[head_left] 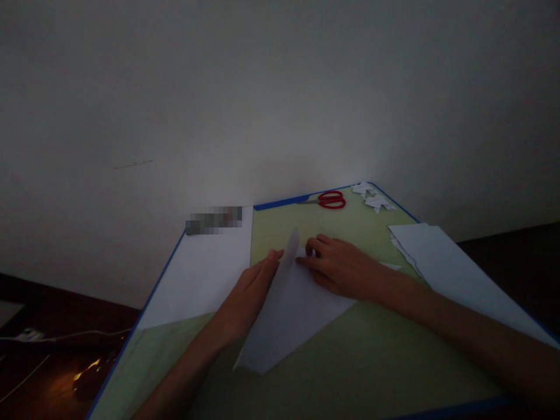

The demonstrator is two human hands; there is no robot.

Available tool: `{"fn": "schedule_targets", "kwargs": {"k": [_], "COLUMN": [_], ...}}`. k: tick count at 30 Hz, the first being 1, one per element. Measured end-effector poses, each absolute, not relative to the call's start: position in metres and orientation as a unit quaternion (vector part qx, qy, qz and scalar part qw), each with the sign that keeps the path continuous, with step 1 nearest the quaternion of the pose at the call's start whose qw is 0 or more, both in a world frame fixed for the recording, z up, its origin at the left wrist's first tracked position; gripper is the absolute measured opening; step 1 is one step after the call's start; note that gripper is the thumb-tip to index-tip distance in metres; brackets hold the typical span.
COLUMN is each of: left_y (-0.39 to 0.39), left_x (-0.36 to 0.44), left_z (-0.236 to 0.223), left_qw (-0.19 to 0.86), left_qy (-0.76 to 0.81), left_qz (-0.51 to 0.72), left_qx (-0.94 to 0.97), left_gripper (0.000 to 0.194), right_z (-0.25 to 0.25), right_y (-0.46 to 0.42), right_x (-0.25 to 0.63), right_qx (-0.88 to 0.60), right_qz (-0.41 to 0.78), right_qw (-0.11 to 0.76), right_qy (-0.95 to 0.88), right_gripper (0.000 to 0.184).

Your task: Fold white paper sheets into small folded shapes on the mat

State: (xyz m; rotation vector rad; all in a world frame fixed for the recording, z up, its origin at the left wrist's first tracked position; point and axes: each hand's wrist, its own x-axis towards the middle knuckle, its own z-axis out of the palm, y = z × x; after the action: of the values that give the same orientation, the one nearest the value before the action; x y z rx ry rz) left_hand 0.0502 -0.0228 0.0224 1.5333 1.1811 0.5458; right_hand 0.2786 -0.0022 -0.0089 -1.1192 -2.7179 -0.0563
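A white sheet of paper (301, 315) lies partly folded on the green tabletop, its left side raised as a standing flap. My left hand (249, 291) supports that flap from the left, the thumb along its edge and the other fingers mostly hidden. On the inner side of the flap, my right hand (339, 262) rests on the paper with curled fingers, their tips close to the fold.
Red-handled scissors (331, 200) lie at the table's back edge. Folded paper pieces (375, 202) sit in the far right corner. A paper stack (441, 262) is at right, another white sheet (196, 274) at left, with a blurred-out object (214, 220) on it.
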Motion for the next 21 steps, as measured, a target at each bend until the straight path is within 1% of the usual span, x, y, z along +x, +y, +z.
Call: {"fn": "schedule_targets", "kwargs": {"k": [3,13,16,18,21], "left_y": [-0.02,-0.014,-0.011,-0.008,-0.007], "left_x": [0.049,0.039,0.038,0.039,0.039], "left_z": [0.02,0.005,0.003,0.003,0.004], "left_qw": [0.539,0.426,0.448,0.456,0.467], "left_qy": [0.488,0.506,0.508,0.509,0.519], "left_qz": [0.223,0.167,0.174,0.193,0.226], "left_qx": [0.649,0.731,0.715,0.704,0.679], "left_gripper": [0.068,0.074,0.078,0.079,0.078], "right_z": [-0.008,-0.015,-0.013,-0.012,-0.011], "right_y": [-0.004,-0.003,-0.005,-0.005,-0.006], "right_x": [0.277,0.275,0.276,0.277,0.279], "right_qx": [-0.386,-0.382,-0.388,-0.388,-0.38], "right_qz": [-0.023,-0.049,-0.044,-0.043,-0.039], "right_qw": [0.092,0.102,0.099,0.097,0.099], "right_qy": [-0.918,-0.917,-0.915,-0.916,-0.919], "right_gripper": [0.029,0.017,0.021,0.026,0.028]}}
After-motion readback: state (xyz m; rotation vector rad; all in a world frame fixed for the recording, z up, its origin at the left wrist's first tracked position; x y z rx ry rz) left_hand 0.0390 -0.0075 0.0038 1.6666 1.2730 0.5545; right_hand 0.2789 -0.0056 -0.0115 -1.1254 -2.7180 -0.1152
